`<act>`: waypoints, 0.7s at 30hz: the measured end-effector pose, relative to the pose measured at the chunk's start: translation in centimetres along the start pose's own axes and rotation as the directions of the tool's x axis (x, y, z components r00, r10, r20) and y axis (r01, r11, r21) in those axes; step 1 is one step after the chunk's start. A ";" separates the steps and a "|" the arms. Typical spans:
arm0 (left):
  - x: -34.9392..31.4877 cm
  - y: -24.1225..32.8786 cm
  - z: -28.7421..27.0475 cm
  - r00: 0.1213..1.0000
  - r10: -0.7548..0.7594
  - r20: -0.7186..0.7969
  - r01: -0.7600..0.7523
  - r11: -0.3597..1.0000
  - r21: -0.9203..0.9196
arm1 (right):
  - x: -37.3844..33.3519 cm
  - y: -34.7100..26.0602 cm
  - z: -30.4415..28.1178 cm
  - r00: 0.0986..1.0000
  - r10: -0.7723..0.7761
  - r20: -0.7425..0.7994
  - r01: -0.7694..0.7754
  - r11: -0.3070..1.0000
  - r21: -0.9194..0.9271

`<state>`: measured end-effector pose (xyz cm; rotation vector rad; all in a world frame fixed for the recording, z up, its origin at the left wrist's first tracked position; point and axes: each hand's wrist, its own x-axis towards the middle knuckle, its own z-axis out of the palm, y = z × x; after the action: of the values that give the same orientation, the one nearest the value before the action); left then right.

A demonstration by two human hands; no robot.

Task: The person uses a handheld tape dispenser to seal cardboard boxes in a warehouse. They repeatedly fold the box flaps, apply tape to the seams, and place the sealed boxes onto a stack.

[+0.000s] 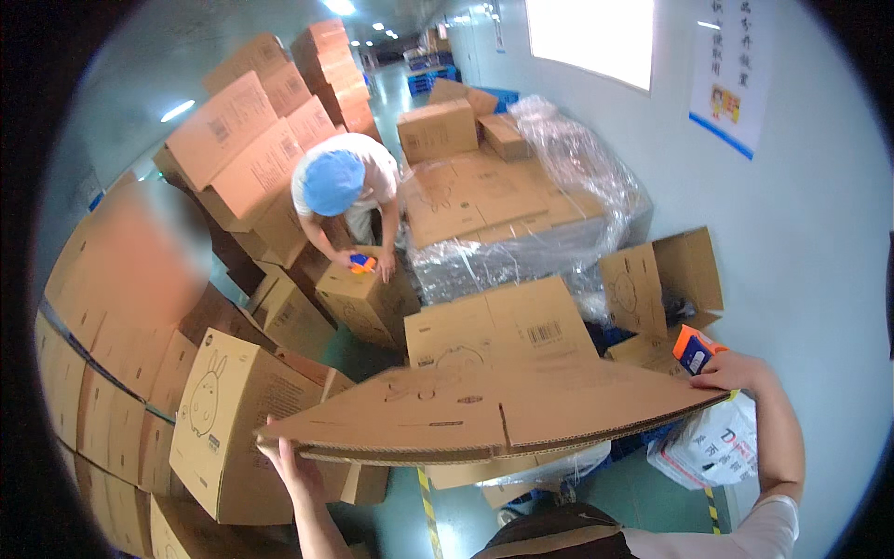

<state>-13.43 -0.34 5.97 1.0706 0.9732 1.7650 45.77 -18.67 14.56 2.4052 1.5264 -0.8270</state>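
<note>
A flattened corrugated carton [494, 410] is held level at chest height, spanning both hands so that its broad face stays flat and its folded flaps lie together. The left hand [293, 466] supports the left corner from beneath, fingers curled up around the edge. The right hand [736, 373] presses on the far right corner while also closed around an orange-and-blue tape dispenser [694, 347]. The board is matt brown, creased along a central seam, with layered fluted edges showing. Ahead, a co-worker in a blue hair cap [333, 182] bends over a sealed box [368, 298]. A shrink-wrapped pallet [521, 233] stands behind.
</note>
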 end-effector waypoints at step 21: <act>2.3 0.2 -1.7 0.972 -0.187 0.145 0.201 0.975 -0.090 | 7.9 -9.0 -5.9 0.647 -0.680 0.346 0.718 0.696 0.025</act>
<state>-15.67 1.36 6.24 0.9809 0.8627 1.5456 42.54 -5.87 16.52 1.4225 2.2920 -1.1529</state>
